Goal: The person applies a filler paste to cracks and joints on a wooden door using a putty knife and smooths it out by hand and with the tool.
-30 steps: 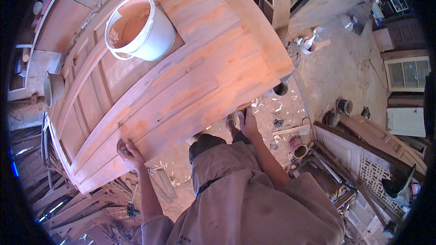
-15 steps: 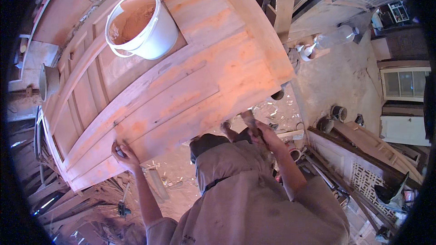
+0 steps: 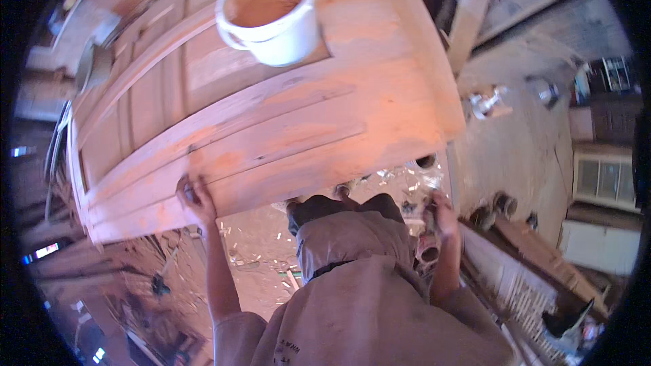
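Observation:
In front of me lies a large wooden panelled door point(image 3: 271, 122) with a curved moulding and patches of orange filler. My left hand point(image 3: 198, 202) is at its near left edge, fingers curled around a small pale thing that I cannot make out. Off the near right end of the door, my right hand point(image 3: 442, 215) is closed around a hand tool, smeared by motion; its kind does not show. A white bucket point(image 3: 288, 44) holding orange-brown powder stands on the door's far part.
Wood shavings litter the floor point(image 3: 254, 251) below the door. On the right are white items point(image 3: 485, 103), a round can point(image 3: 505, 203) and leaning boards point(image 3: 536, 251). A grey post point(image 3: 475, 17) rises at the far right corner. Timber scraps lie at the left.
My right hand has swung right, away from the door's edge, with the tool. The view has shifted, so the bucket and door appear further right. My left hand stays by the edge.

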Tool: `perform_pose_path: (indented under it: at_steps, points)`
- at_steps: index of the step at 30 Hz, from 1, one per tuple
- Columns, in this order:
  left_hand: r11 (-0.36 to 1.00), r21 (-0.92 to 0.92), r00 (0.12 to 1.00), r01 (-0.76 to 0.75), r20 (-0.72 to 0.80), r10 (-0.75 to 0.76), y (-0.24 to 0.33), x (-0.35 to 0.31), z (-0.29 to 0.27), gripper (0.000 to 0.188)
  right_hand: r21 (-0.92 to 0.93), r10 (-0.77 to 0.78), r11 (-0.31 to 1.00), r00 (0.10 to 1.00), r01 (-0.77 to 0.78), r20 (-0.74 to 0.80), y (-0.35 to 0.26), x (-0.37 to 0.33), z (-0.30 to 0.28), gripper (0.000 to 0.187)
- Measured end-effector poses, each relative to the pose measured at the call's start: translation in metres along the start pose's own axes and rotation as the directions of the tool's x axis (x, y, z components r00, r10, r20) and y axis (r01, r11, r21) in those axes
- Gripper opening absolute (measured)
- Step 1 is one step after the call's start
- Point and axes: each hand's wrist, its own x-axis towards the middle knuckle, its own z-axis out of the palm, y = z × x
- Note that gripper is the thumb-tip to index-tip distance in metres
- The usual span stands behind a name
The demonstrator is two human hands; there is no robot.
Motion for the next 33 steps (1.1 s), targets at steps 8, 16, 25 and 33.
perform_pose_path:
  at_steps: [8,16,25,33]
  points:
    - [0.996,0.091,1.0,0.017,-0.002,-0.017,0.019,0.015,-0.008,0.037,-0.532,-0.666,0.388,0.628,0.753,0.404,-0.128,-0.028,0.146,0.047]
    - [0.992,0.119,0.994,0.052,-0.099,-0.041,0.008,0.009,-0.02,0.038,-0.387,-0.24,-0.082,0.359,0.918,0.902,-0.088,-0.02,0.403,0.049]
    - [0.989,0.126,0.995,0.083,0.041,-0.088,0.003,0.011,-0.029,0.049,-0.395,-0.323,-0.244,0.31,0.886,0.894,-0.029,-0.028,0.502,0.045]
    - [0.994,0.106,0.994,0.024,0.107,-0.036,0.0,0.016,-0.032,0.048,-0.535,-0.464,-0.204,0.401,0.82,0.79,0.0,-0.044,0.524,0.043]
